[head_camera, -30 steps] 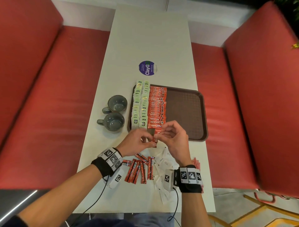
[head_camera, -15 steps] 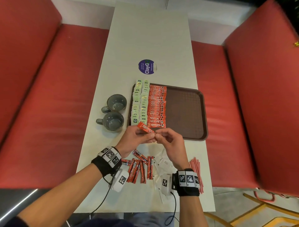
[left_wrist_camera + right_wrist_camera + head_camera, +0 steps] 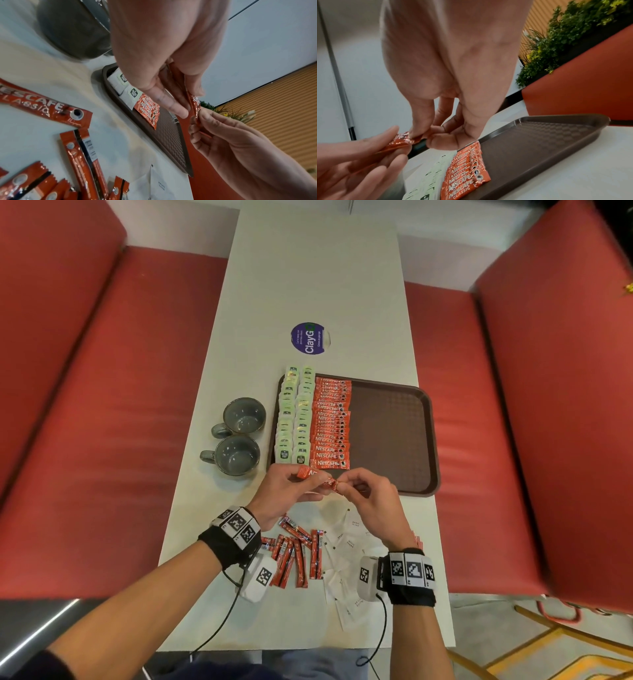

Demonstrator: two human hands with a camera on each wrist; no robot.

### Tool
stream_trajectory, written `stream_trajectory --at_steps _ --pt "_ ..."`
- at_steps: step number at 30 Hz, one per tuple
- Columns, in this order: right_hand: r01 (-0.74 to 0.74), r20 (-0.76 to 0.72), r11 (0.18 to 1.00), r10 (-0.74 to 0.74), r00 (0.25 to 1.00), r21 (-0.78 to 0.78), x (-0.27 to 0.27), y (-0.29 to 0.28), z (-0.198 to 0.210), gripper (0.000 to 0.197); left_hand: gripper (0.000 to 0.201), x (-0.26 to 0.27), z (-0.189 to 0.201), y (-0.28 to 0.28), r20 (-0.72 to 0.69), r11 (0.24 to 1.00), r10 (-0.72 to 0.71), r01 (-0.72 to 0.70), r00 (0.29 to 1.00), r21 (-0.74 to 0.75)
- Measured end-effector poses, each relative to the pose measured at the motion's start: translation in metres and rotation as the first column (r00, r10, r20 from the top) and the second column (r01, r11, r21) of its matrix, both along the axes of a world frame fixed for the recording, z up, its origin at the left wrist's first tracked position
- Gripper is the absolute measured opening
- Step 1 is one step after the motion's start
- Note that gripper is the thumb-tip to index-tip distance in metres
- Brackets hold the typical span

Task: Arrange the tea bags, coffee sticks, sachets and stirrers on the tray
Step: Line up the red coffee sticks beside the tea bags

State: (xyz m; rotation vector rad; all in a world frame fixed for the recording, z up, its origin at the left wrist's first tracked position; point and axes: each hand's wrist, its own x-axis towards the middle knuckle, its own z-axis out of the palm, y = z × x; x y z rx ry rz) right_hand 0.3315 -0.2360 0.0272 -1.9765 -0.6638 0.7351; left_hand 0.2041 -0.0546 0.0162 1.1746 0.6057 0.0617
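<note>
Indoors, a white table [image 3: 308, 268] is sitting between red benches [image 3: 102, 405]. Both hands' fingers [image 3: 342, 491] are still pinching one coffee stick [image 3: 317, 479], now flatter, just before the tray [image 3: 394, 440].

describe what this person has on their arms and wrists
Both forearms are bare. The left wrist and right wrist each carry a black band with white square-patterned marker tags, plus a white camera pod bearing its own marker and a thin black cable trailing back.

Brown waffle-textured tray [image 3: 394, 440], red coffee sticks [image 3: 330, 422], pale green tea bags [image 3: 294, 412], grey cups [image 3: 239, 436]
</note>
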Motion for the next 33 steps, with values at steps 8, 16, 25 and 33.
stream_trajectory --at_steps 8,16,25,33 --pt "0.078 0.212 0.986 -0.046 0.976 -0.146 0.042 -0.005 -0.019 0.008 0.025 0.010 -0.022 0.012 -0.011 0.904 0.124 -0.108 0.992 0.413" --pt "-0.020 0.266 0.945 0.112 0.957 -0.326 0.068 0.026 -0.057 0.009 0.025 0.034 -0.047 -0.009 -0.315 0.108 -0.323 0.365 0.893 0.925" --pt "0.102 0.302 0.949 -0.008 0.953 -0.297 0.065 0.041 -0.080 0.023 0.039 0.045 -0.057 -0.009 -0.495 -0.183 -0.185 0.465 0.849 0.866" --pt "0.186 0.286 0.947 -0.108 0.952 -0.263 0.061 0.046 -0.078 0.026 0.037 0.046 -0.053 -0.004 -0.509 -0.196 -0.162 0.478 0.846 0.856"
